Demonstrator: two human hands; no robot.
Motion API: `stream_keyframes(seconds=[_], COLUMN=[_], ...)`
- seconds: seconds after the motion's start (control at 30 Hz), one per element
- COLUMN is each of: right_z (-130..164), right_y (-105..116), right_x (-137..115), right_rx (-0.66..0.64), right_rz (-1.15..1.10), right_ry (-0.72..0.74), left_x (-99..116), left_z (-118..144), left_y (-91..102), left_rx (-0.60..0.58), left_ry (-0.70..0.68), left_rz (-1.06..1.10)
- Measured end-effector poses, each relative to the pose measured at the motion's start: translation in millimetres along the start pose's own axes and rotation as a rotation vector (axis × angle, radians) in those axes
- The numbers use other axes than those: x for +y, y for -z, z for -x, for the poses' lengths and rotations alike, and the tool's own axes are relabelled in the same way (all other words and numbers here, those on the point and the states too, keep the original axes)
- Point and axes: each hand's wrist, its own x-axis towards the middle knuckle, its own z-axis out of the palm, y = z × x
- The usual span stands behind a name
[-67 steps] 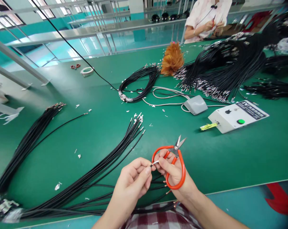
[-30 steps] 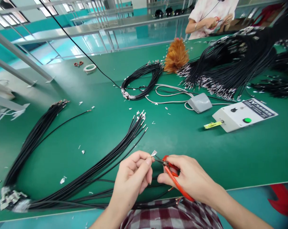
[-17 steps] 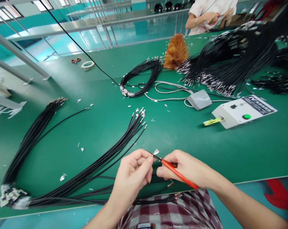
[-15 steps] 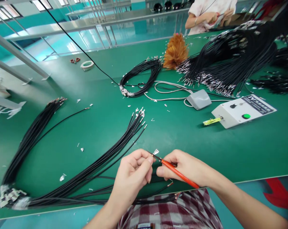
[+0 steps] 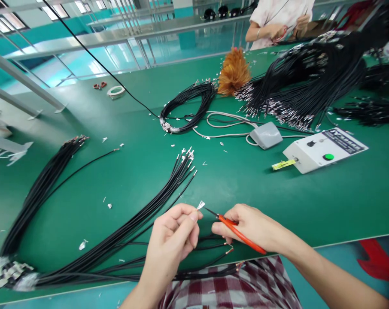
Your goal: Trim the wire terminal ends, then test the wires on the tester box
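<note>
Scissors [image 5: 238, 231] drew back from the terminal [image 5: 200, 204] pinched in the left hand [image 5: 173, 240]; right hand [image 5: 254, 227] clasps them shut; trim close, at frame bottom center.

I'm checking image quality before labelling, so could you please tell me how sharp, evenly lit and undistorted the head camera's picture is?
Head view: the left hand, right hand and orange scissors are sharp under even light with soft shadows; the wide lens bows the green table edge and rails; the cable bundle's far-left end is smeared, and windows top left are blown out.
</note>
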Motion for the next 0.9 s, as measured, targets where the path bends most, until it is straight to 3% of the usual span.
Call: stream_keyframes(seconds=[0.13, 0.33, 0.63, 0.7, 0.8, 0.9], right_z=[1, -7, -13, -14, -15, -18], right_y=[-1, -23, -28, -27, -28, -29], right_x=[0, -21, -24, -24, -25, -28], right_rx=[0.019, 0.351, 0.402, 0.365, 0.273, 0.227], right_rz=[-0.241, -0.734, -0.950, -0.985, -1.022, -0.996], right_ry=[0.084, 0.386, 0.371, 0.349, 0.351, 0.372], left_x=[0, -14, -21, -20, -17, -17], left_z=[1, -6, -6, -9, -15, -19], left_y=[-0.4, -6.9, -7.4, -3.0, 8.6, 18.4], left_rx=[0.037, -0.033, 0.007, -0.109, -0.403, -0.579], left_ry=[-0.024, -0.099, -0.206, -0.075, 0.193, 0.341], left_rz=[-0.023, -0.135, -0.124, -0.043, 0.131, 0.248])
